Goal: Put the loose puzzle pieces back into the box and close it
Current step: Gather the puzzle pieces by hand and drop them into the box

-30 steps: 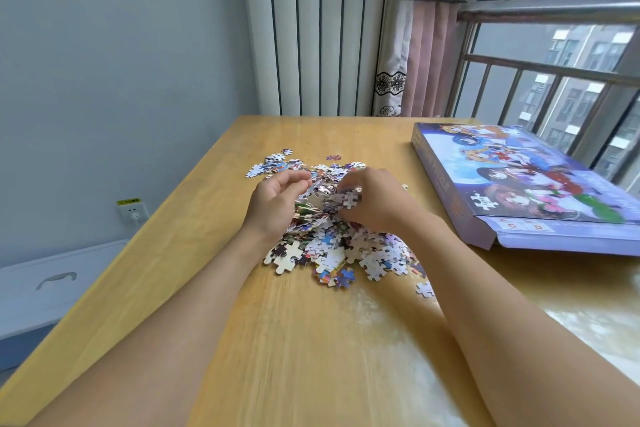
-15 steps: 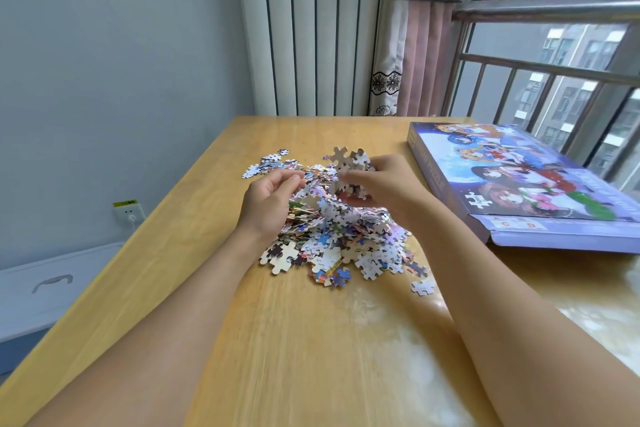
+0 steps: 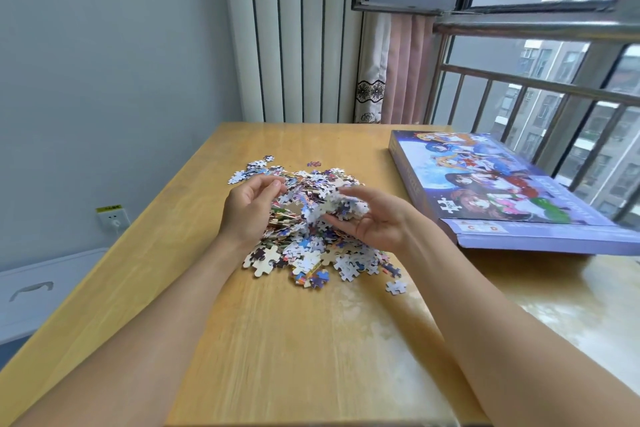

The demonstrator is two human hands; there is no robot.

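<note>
A heap of loose puzzle pieces [image 3: 311, 246] lies on the wooden table [image 3: 277, 357]. My right hand [image 3: 377, 222] is turned palm up above the heap and holds a blurred handful of pieces [image 3: 337, 206] between thumb and fingers. My left hand [image 3: 247, 210] is cupped against the heap's left side with loosely curled fingers, and I see nothing gripped in it. The purple puzzle box [image 3: 502, 191] lies flat at the right, with its near end flap [image 3: 547, 241] open toward me.
A few stray pieces [image 3: 396, 286] lie around the heap, some at the far left [image 3: 258, 165]. Behind the table are a radiator, a curtain and a railed window. A wall socket [image 3: 112, 217] and a white cabinet [image 3: 41, 291] are at the left.
My right hand lifted a clump of pieces off the heap, then turned palm up and lowered a little. My left hand stayed beside the heap.
</note>
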